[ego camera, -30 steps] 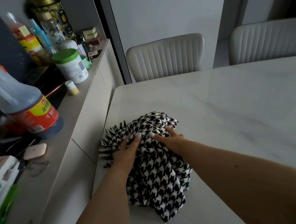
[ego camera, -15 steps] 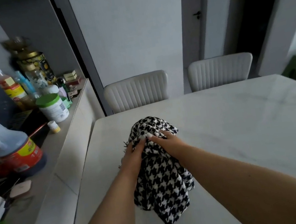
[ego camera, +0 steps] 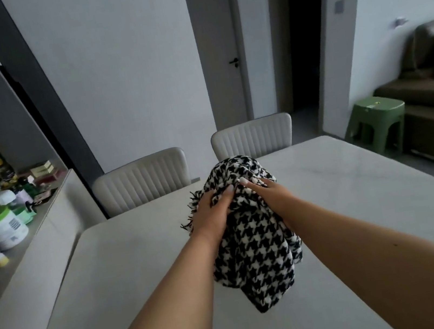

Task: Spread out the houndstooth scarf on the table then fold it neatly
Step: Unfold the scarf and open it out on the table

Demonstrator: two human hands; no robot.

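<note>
While bunched (black-and-white, fringed), houndstooth scarf (ego camera: 254,246) hangs above white marble table (ego camera: 130,269), near its centre; left hand (ego camera: 213,211) and right hand (ego camera: 270,194) grip its top together.

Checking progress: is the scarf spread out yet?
No. The scarf is bunched, gripped by left hand and right hand.

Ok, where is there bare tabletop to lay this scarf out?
Bare table runs right of the scarf held by the left hand and right hand, and left toward the counter edge. The counter is crowded with jars.
</note>
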